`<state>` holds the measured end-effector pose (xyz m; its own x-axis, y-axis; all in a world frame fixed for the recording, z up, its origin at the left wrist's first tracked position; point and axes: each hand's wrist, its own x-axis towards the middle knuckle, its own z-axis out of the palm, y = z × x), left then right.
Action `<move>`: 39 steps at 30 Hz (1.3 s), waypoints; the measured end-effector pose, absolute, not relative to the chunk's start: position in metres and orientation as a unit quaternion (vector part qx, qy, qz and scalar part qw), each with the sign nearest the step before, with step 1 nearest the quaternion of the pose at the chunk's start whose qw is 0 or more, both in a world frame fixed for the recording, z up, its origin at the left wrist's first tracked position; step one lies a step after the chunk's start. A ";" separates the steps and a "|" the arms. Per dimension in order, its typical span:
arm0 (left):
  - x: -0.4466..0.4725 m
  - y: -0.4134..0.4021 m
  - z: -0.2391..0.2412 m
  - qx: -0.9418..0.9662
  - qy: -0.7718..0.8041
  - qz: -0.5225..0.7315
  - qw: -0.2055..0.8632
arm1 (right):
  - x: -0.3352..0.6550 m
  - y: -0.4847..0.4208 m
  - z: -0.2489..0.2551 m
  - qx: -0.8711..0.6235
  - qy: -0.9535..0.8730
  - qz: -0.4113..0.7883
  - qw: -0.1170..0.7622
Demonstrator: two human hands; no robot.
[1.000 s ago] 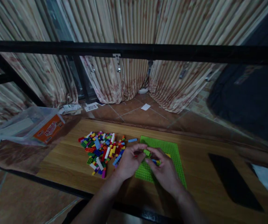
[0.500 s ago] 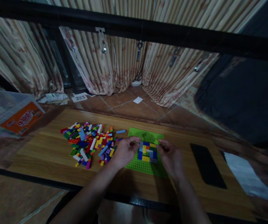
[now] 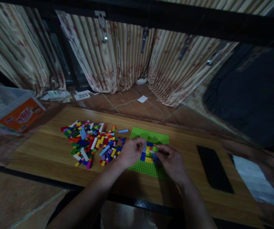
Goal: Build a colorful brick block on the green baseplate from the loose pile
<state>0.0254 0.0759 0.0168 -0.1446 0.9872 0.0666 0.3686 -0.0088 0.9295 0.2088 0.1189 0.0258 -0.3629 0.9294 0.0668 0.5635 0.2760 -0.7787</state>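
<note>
A green baseplate (image 3: 159, 139) lies on the wooden table (image 3: 55, 156), with a small flat build of blue, yellow and orange bricks (image 3: 147, 155) on it. My left hand (image 3: 130, 153) rests at the build's left edge, its fingers curled against it. My right hand (image 3: 172, 163) comes in from the right and pinches a small green brick (image 3: 155, 148) down onto the build's top. A heap of loose coloured bricks (image 3: 91, 143) lies just left of my left hand.
A single light blue brick (image 3: 123, 131) lies beside the plate's far left corner. A flat black slab (image 3: 214, 168) and a white sheet (image 3: 256, 181) lie to the right. A clear plastic box with an orange label (image 3: 19, 116) stands far left. A black bar (image 3: 175, 19) crosses overhead.
My hands parted and showed the build, then closed in on it again. The green brick moved from between both hands down to the build. The camera tilted and shifted the scene left.
</note>
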 end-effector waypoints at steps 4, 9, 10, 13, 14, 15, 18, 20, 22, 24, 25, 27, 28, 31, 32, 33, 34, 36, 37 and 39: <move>0.026 0.075 0.020 0.562 0.614 0.436 0.342 | 0.207 0.115 0.025 -0.462 -0.777 0.345 0.253; 0.025 0.075 0.022 0.580 0.621 0.417 0.323 | 0.208 0.114 0.024 -0.464 -0.781 0.342 0.242; 0.025 0.075 0.022 0.585 0.621 0.412 0.319 | 0.209 0.114 0.024 -0.465 -0.781 0.340 0.240; 0.025 0.075 0.020 0.593 0.629 0.397 0.308 | 0.211 0.115 0.024 -0.472 -0.780 0.335 0.238; 0.025 0.074 0.019 0.593 0.634 0.393 0.303 | 0.211 0.116 0.025 -0.474 -0.780 0.333 0.239; 0.026 0.074 0.019 0.593 0.639 0.389 0.296 | 0.211 0.116 0.026 -0.476 -0.779 0.329 0.239; 0.029 0.074 0.019 0.601 0.647 0.379 0.275 | 0.212 0.116 0.027 -0.484 -0.780 0.315 0.242; 0.032 0.073 0.019 0.614 0.645 0.372 0.262 | 0.212 0.117 0.027 -0.490 -0.778 0.310 0.242; 0.034 0.073 0.019 0.624 0.643 0.367 0.249 | 0.212 0.117 0.027 -0.498 -0.773 0.312 0.239; 0.036 0.073 0.018 0.632 0.642 0.363 0.238 | 0.212 0.118 0.026 -0.502 -0.769 0.315 0.238; 0.037 0.073 0.018 0.634 0.644 0.358 0.234 | 0.212 0.118 0.025 -0.503 -0.769 0.315 0.238; 0.039 0.074 0.017 0.636 0.651 0.346 0.227 | 0.212 0.119 0.025 -0.501 -0.769 0.314 0.242; 0.039 0.074 0.017 0.636 0.655 0.340 0.224 | 0.212 0.119 0.025 -0.500 -0.769 0.315 0.244; 0.041 0.076 0.016 0.635 0.665 0.327 0.219 | 0.212 0.119 0.025 -0.502 -0.765 0.319 0.246; 0.041 0.076 0.016 0.634 0.667 0.325 0.218 | 0.212 0.119 0.025 -0.503 -0.765 0.319 0.244; 0.042 0.077 0.016 0.632 0.669 0.324 0.217 | 0.211 0.119 0.025 -0.504 -0.765 0.317 0.244; 0.042 0.078 0.016 0.630 0.672 0.324 0.216 | 0.211 0.119 0.025 -0.505 -0.766 0.315 0.244; 0.044 0.079 0.017 0.624 0.679 0.322 0.214 | 0.210 0.118 0.024 -0.504 -0.766 0.313 0.248; 0.045 0.079 0.018 0.620 0.684 0.321 0.213 | 0.210 0.118 0.024 -0.502 -0.766 0.313 0.252; 0.047 0.080 0.020 0.613 0.692 0.316 0.213 | 0.210 0.117 0.024 -0.496 -0.767 0.313 0.261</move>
<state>0.0466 0.0800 0.0203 -0.1576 0.9832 0.0923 0.7137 0.0488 0.6987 0.2096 0.1172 0.0242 -0.3720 0.9238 0.0909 0.5971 0.3131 -0.7385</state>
